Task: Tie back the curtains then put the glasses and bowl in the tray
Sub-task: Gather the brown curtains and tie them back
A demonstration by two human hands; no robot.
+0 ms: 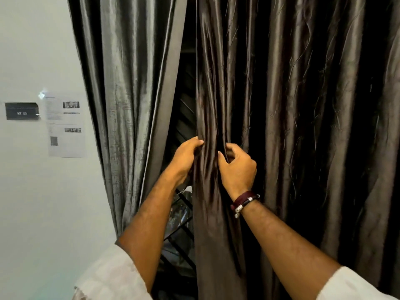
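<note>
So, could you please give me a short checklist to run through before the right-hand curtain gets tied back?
1. Left hand grips the dark curtain at its edge: ok.
2. Right hand grips the same bunch of folds: ok.
3. Whole panel gathered: not ok, most of it hangs spread to the right.
4. Tie-back or hook in view: not ok, none shows.
5. Grey curtain tied back: not ok, it hangs loose.
6. Glasses, bowl and tray located: cannot tell, none in view.
</note>
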